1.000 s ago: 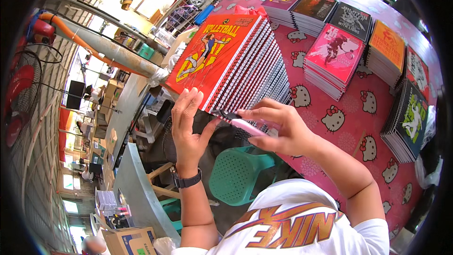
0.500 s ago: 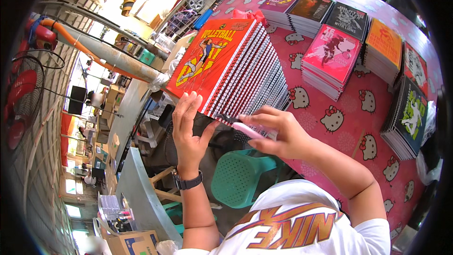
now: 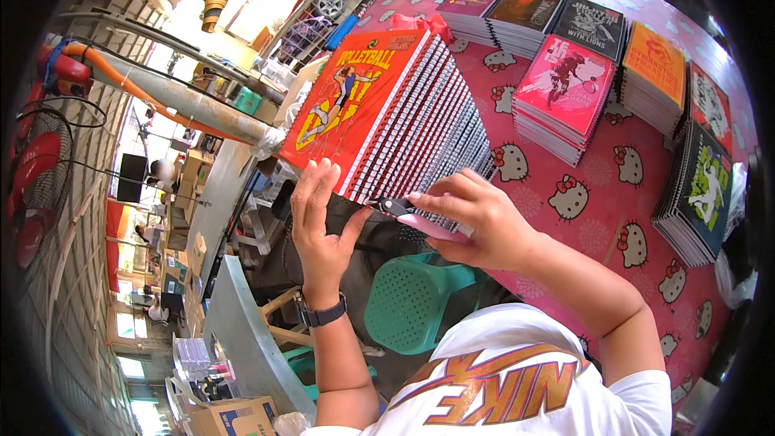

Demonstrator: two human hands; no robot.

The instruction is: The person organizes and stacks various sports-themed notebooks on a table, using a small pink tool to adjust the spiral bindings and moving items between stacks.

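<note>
A tall stack of spiral-bound notebooks stands in front of me, its top cover red-orange with a volleyball player. My left hand is against the stack's near corner, fingers stretched along the cover's edge and thumb apart, close to the coil's end. Pink-handled pliers with a black head are in my closed right hand. Their jaws are at the near end of the top coils, beside my left thumb. The exact wire between the jaws is too small to make out.
Several more notebook stacks, including a pink-covered one and a dark green one, stand on the pink patterned tablecloth. Below the table edge is a green plastic stool. A metal pipe and caged fan are at left.
The pliers have tilted slightly in my right hand, and more of their black head shows at the coil's end. My left hand stays at the same corner; the whole view has shifted slightly.
</note>
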